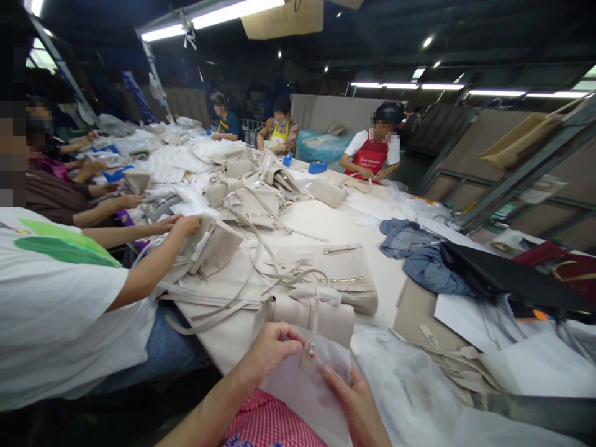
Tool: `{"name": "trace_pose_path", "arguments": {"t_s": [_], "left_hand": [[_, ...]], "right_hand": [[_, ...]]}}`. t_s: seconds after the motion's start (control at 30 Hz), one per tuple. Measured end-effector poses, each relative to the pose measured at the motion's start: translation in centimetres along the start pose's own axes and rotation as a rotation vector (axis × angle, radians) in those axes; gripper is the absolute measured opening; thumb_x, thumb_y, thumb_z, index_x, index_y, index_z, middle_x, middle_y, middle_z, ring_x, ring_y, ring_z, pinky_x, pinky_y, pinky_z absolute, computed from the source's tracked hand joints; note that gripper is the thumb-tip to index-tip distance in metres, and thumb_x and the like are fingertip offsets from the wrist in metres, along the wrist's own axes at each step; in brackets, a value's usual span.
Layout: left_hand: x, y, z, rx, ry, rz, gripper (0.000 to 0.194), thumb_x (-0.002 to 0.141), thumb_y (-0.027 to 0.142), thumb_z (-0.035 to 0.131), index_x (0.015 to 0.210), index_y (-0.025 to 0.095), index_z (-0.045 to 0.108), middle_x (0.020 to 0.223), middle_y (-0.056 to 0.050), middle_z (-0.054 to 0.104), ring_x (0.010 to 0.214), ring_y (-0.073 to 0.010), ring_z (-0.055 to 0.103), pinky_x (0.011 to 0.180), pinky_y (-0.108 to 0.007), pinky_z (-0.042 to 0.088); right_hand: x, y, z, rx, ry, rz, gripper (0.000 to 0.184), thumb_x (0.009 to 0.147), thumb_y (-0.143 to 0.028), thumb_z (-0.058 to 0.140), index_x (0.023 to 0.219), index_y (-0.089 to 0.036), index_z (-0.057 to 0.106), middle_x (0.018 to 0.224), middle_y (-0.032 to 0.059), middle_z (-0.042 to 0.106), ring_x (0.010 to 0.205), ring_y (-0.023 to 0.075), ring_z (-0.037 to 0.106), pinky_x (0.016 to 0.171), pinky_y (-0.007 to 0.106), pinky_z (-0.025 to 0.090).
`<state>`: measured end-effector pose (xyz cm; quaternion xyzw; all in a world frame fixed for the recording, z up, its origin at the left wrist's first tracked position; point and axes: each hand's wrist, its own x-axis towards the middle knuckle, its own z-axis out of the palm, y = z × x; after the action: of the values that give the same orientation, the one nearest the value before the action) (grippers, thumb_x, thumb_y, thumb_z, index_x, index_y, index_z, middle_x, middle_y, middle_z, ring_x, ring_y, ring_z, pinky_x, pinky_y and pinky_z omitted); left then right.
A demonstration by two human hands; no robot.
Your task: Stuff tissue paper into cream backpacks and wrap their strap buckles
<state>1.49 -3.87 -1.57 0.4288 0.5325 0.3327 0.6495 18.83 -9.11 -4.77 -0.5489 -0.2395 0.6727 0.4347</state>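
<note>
A beige handbag (339, 320) lies at the table's near edge in front of me, a strap with a metal clasp (310, 352) hanging down its front. Over its front, around the clasp, spreads a translucent plastic sheet (298, 388). My left hand (274, 347) pinches the sheet's upper left side, close to the clasp. On the right side, my right hand (347, 391) grips the same sheet, thumb on top and fingers showing behind it. Just beyond lies another beige bag (351, 279) with a gold zip, and loose straps (228, 310) trail to its left.
On my left a co-worker's hands (186, 225) hold a beige bag (216, 245). More bags (256, 202) are heaped mid-table. To the right lie blue-grey cloth (421, 254), black material (512, 273) and clear plastic (419, 379). Several other people work around the table.
</note>
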Motion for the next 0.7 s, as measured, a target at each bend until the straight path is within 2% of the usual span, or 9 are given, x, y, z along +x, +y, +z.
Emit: {"name": "trace_pose_path", "arguments": {"t_s": [0.1,0.2,0.3,0.37,0.5,0.6,0.7], "left_hand": [[0.5,0.4,0.3,0.102,0.028,0.118,0.019,0.063,0.019,0.059,0.075,0.014,0.073,0.075,-0.003,0.071,0.072,-0.0173,0.060,0.070,-0.026,0.043],[1.1,1.0,0.6,0.236,0.120,0.248,0.019,0.069,0.020,0.055,0.075,0.015,0.073,0.076,-0.003,0.070,0.076,-0.0184,0.062,0.073,-0.027,0.044],[1.3,1.4,0.5,0.335,0.183,0.288,0.016,0.068,0.019,0.055,0.074,0.016,0.070,0.075,-0.002,0.069,0.074,-0.0180,0.061,0.071,-0.026,0.044],[1.3,1.6,0.4,0.373,0.226,0.293,0.016,0.065,0.016,0.058,0.077,0.015,0.069,0.078,-0.003,0.069,0.075,-0.0186,0.061,0.070,-0.026,0.044],[1.0,2.1,0.6,0.421,0.261,0.384,0.030,0.063,0.011,0.057,0.091,0.016,0.068,0.092,-0.006,0.069,0.087,-0.0215,0.061,0.078,-0.028,0.045],[1.0,2.8,0.8,0.418,0.228,0.458,0.046,0.063,0.008,0.056,0.106,0.019,0.066,0.108,-0.005,0.068,0.102,-0.0230,0.059,0.092,-0.030,0.041],[0.9,3.1,0.9,0.365,0.254,0.446,0.057,0.062,0.007,0.058,0.117,0.023,0.061,0.112,-0.003,0.067,0.101,-0.0221,0.059,0.095,-0.031,0.040]], "right_hand": [[0.8,-0.4,-0.4,0.010,0.015,-0.043,0.051,0.063,-0.045,0.079,0.101,-0.014,0.065,0.084,0.0084,0.075,0.072,0.0270,0.070,0.063,0.036,0.055],[2.6,-0.8,-0.7,-0.032,0.036,-0.150,0.052,0.061,-0.045,0.080,0.101,-0.016,0.064,0.090,0.0084,0.075,0.077,0.0279,0.070,0.067,0.036,0.055],[4.0,-1.3,-1.1,-0.100,-0.021,-0.227,0.052,0.061,-0.045,0.080,0.102,-0.016,0.065,0.092,0.0082,0.075,0.080,0.0282,0.069,0.068,0.037,0.055],[4.3,-1.6,-1.1,-0.124,-0.073,-0.217,0.049,0.064,-0.046,0.078,0.101,-0.016,0.066,0.091,0.0081,0.075,0.080,0.0282,0.069,0.068,0.037,0.054],[3.9,-2.4,-0.5,-0.133,-0.090,-0.171,0.045,0.068,-0.050,0.073,0.096,-0.016,0.070,0.084,0.0078,0.076,0.074,0.0268,0.069,0.065,0.036,0.053],[3.6,-3.0,0.4,-0.135,-0.083,-0.225,0.046,0.065,-0.047,0.077,0.098,-0.016,0.070,0.090,0.0084,0.076,0.084,0.0284,0.069,0.077,0.038,0.053],[3.7,-3.3,1.1,-0.158,-0.119,-0.243,0.050,0.061,-0.042,0.081,0.102,-0.016,0.068,0.090,0.0086,0.076,0.084,0.0288,0.069,0.079,0.041,0.053]]}}
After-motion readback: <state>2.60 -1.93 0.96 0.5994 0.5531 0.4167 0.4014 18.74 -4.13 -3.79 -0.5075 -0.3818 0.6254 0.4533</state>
